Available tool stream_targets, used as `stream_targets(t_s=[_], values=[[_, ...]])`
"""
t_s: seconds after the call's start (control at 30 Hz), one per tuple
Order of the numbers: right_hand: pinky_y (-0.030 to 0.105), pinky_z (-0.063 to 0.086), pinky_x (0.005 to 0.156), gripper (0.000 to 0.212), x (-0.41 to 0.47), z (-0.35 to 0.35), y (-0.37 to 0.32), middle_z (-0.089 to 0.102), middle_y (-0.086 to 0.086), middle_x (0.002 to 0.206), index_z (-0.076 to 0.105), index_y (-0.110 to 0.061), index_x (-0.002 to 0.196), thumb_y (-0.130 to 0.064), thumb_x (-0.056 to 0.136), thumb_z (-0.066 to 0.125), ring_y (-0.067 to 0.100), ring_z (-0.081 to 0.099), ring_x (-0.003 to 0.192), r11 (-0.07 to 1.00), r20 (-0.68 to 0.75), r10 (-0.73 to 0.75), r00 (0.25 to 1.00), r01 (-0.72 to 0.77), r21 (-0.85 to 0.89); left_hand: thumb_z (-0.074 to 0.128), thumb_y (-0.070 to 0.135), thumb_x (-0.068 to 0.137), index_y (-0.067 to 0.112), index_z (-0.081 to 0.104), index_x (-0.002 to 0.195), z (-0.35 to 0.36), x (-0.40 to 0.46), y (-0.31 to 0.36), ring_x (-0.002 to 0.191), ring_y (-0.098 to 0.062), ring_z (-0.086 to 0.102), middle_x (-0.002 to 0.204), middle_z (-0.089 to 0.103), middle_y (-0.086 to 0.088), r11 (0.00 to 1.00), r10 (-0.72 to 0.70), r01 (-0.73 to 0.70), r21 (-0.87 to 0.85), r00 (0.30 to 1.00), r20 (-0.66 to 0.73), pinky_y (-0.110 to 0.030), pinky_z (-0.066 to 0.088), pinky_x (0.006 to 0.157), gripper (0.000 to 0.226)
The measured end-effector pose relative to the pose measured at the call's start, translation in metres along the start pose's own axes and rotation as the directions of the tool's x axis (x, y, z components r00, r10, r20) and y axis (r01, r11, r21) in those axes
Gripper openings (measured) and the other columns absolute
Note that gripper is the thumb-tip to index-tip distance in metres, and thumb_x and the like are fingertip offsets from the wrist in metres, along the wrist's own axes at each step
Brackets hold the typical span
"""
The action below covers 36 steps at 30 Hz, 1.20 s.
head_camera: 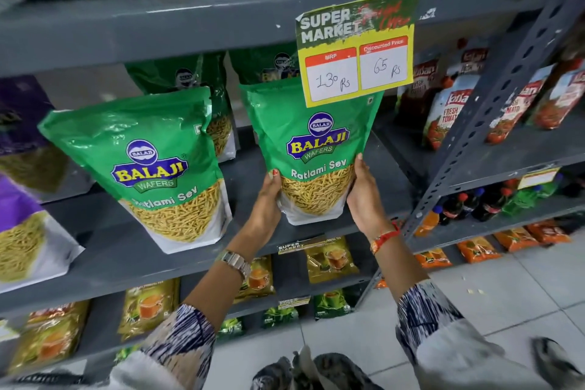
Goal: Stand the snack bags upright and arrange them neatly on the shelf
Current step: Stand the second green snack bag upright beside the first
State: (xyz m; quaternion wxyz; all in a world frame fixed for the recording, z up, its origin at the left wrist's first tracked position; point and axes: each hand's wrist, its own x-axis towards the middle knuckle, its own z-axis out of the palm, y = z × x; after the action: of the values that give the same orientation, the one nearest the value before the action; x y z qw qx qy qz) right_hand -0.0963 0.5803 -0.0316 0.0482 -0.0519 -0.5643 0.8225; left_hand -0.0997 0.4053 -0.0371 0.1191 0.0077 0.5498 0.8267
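Observation:
A green Balaji Ratlami Sev bag (311, 142) stands upright at the front of the grey shelf (240, 241), its top behind a price sign. My left hand (270, 196) grips its lower left side and my right hand (364, 196) grips its lower right side. A second green sev bag (148, 168) leans upright to the left, free of both hands. Two more green bags (186, 79) stand behind them, partly hidden.
A yellow price sign (357, 47) hangs from the upper shelf edge. Purple snack bags (22, 225) stand at the far left. Tomato sauce pouches (449, 111) fill the right bay behind a slotted steel post (493, 123). Tea packets and bottles sit on lower shelves.

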Motion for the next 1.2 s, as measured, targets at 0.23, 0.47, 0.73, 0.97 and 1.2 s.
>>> stream_targets(t_s=[0.23,0.47,0.73,0.97,1.2], values=[[0.025,0.054,0.081,0.033,0.016,-0.007,-0.002,0.069,-0.007,0.109,0.060,-0.025,0.110,-0.038,0.098,0.032,0.005,0.067,0.099,0.998,-0.020,0.025,0.999,-0.023,0.060,0.028,0.029,0.099,0.027,0.048,0.121,0.011,0.005,0.000,0.129,-0.023,0.048,0.134,0.053,-0.003,1.000,0.002,-0.002,0.010,1.000,0.013,-0.046,0.034,0.113,0.029],[0.039,0.040,0.107,0.035,0.001,-0.010,0.005,0.055,0.007,0.134,0.055,-0.020,0.120,-0.039,0.093,0.042,0.018,0.050,0.125,0.998,-0.243,-0.070,0.968,0.066,-0.024,0.036,0.029,0.097,0.019,0.033,0.139,0.011,-0.009,-0.002,0.126,-0.021,0.048,0.140,0.047,-0.006,0.991,0.079,-0.055,0.124,0.977,-0.198,-0.041,0.037,0.110,0.043],[0.013,0.047,0.075,0.013,-0.084,0.035,0.056,0.065,-0.022,0.088,0.056,-0.009,0.095,-0.015,0.084,0.055,0.000,0.059,0.086,0.964,-0.147,-0.246,0.958,0.226,-0.143,0.045,0.012,0.088,0.032,0.052,0.078,-0.051,-0.095,-0.022,0.063,-0.010,0.049,0.075,0.051,0.001,0.908,0.411,-0.239,0.346,0.676,-0.612,-0.023,0.039,0.056,0.023],[0.000,0.038,0.087,0.047,-0.060,0.125,0.075,0.048,-0.018,0.125,0.043,-0.009,0.133,-0.031,0.093,0.051,-0.005,0.048,0.114,0.959,0.381,0.114,0.918,-0.002,-0.284,0.039,0.029,0.089,0.030,0.044,0.113,-0.135,-0.093,0.035,0.111,-0.016,0.042,0.123,0.045,-0.003,0.848,0.528,-0.296,0.440,0.385,-0.757,-0.029,0.039,0.096,0.024],[0.023,0.028,0.107,0.055,-0.045,0.169,0.080,0.037,0.007,0.150,0.030,-0.012,0.143,-0.037,0.095,0.044,0.011,0.037,0.133,0.956,0.383,0.207,0.900,-0.104,-0.273,0.030,0.043,0.097,0.021,0.049,0.128,-0.159,-0.067,0.044,0.104,-0.003,0.062,0.116,0.064,0.009,0.957,0.289,-0.243,0.159,0.751,-0.594,-0.025,0.049,0.092,0.043]])
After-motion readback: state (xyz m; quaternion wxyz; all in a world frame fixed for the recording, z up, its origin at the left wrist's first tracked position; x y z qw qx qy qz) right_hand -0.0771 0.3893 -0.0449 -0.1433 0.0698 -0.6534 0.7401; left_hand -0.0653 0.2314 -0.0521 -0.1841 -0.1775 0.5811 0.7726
